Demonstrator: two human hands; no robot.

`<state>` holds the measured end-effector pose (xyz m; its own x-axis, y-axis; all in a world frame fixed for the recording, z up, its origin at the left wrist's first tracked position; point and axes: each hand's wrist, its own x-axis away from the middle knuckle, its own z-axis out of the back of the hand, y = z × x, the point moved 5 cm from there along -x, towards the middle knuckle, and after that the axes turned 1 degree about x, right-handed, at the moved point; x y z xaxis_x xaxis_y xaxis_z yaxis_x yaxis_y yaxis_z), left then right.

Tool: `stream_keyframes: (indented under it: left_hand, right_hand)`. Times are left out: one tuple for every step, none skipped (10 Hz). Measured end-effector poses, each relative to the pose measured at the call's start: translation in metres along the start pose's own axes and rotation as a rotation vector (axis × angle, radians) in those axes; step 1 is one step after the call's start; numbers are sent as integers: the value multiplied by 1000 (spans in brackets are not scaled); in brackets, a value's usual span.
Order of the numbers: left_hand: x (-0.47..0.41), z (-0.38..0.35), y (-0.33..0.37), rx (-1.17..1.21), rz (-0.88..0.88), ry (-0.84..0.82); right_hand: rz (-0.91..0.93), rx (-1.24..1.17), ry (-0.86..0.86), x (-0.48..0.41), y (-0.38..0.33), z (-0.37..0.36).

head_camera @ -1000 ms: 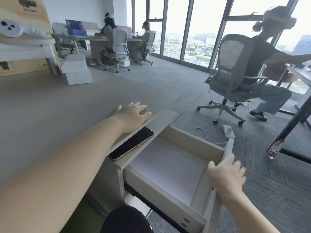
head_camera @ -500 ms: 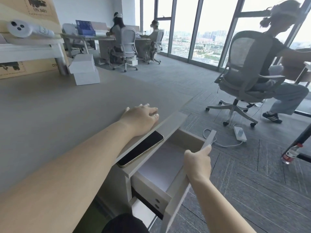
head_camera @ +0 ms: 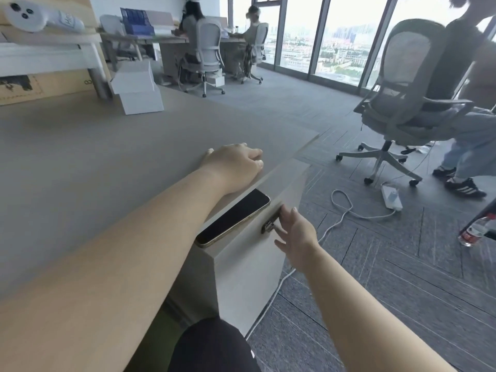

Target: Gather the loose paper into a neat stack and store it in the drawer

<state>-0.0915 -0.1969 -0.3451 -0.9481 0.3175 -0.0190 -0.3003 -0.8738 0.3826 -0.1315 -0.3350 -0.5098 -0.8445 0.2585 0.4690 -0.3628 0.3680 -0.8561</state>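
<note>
- Nearest, right hand (head_camera: 294,234): released, fingers straight, tips at the metal handle (head_camera: 270,224) of the drawer (head_camera: 255,253), grasping nothing.
- Drawer front seemingly flush with its cabinet. Paper nowhere in sight, presumably behind that front, impossible to confirm.
- Risk there: front left slightly proud after too light a push, or a raised sheet edge inside crumpling or jamming against the frame.
- Just left of the right hand, beside the left forearm: dark phone (head_camera: 233,217) at the very edge of the cabinet top. Could slide to the floor with a jolt from forearm or drawer.
- Beyond the phone, left hand (head_camera: 236,165): resting on the table (head_camera: 107,157), fingers loosely bent, holding nothing.
- Right of the right hand, on the floor: white cable (head_camera: 341,208) and power strip (head_camera: 391,197), a snag hazard for feet.
- Writing: red label on the bottle (head_camera: 473,232) far to the right, too small to read.
- Three white stripes on black shoes (head_camera: 464,187), no name legible.
- Print on the white device (head_camera: 40,16) far beyond the left hand blurred, unreadable.
</note>
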Motion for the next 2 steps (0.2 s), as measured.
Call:
stream_keyframes:
  left_hand:
    - [0,-3,-3,78,-18,2]
    - [20,19,-4,307,-93,58]
  right_hand:
    - [-44,195,-73,16,-5,-3]
    - [131,289,-40,60,-46,1]
